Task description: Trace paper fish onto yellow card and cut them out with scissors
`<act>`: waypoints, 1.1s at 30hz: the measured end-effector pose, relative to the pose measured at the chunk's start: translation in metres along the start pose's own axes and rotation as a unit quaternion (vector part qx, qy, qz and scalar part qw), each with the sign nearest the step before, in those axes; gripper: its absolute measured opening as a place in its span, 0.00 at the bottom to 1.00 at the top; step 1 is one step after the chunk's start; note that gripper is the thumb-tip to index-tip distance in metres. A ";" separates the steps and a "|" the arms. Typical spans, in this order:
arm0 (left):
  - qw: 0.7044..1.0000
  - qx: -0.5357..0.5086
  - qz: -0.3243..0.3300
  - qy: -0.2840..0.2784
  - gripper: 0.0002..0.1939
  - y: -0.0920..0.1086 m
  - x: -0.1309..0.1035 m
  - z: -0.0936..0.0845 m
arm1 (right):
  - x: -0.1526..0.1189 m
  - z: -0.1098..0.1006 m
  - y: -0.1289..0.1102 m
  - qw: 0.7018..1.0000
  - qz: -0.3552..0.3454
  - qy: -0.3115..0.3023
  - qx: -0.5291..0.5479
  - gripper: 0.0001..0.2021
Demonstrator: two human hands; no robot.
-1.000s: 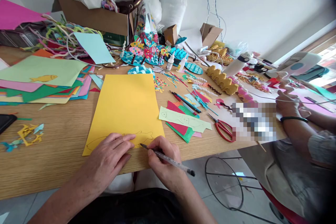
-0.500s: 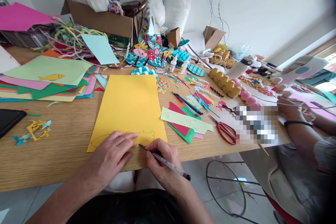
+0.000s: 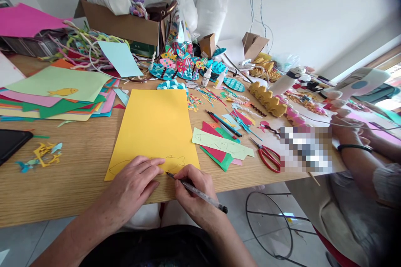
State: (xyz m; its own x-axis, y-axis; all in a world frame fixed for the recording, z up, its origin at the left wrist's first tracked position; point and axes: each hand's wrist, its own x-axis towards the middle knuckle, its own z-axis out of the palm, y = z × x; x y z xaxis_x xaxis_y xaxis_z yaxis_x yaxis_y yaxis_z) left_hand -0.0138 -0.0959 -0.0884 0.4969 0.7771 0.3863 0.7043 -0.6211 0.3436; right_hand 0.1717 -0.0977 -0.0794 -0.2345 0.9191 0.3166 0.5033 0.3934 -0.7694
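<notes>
A sheet of yellow paper (image 3: pixel 158 123) lies before me at the table's front edge, with fish outlines drawn along its lower end. My left hand (image 3: pixel 138 181) rests on the lower part of the sheet, fingers stretched out, covering part of the drawing. Gripped in my right hand (image 3: pixel 196 190) is a clear-barrelled black pen (image 3: pixel 205 197), its tip at the paper just right of my left fingertips. Beside the sheet, a pale green strip (image 3: pixel 224 142) with drawn fish lies over red and green paper scraps (image 3: pixel 213 152).
Red-handled scissors (image 3: pixel 269 156) and several pens (image 3: pixel 224 125) lie to the right. A stack of coloured paper (image 3: pixel 72 91) is on the left, near yellow cut-offs (image 3: pixel 46 154). Glue bottles (image 3: pixel 206 76) stand behind. At far right are another person's hands (image 3: pixel 349 129).
</notes>
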 end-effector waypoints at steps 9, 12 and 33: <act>1.000 -0.001 -0.004 -0.002 0.09 0.000 0.000 0.000 | 0.000 0.001 0.001 1.000 0.005 0.003 -0.004 0.04; 1.000 -0.002 -0.002 0.000 0.09 -0.001 0.000 0.000 | -0.001 0.002 0.002 1.000 0.003 0.004 -0.005 0.05; 1.000 -0.008 -0.001 -0.002 0.08 -0.001 -0.001 0.001 | 0.000 -0.001 0.001 1.000 -0.012 0.012 0.000 0.05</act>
State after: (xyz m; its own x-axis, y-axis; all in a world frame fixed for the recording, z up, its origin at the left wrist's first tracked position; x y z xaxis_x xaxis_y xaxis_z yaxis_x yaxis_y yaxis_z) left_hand -0.0147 -0.0962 -0.0900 0.4982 0.7783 0.3821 0.6969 -0.6217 0.3575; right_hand 0.1732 -0.0976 -0.0799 -0.2256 0.9099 0.3482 0.4979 0.4149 -0.7615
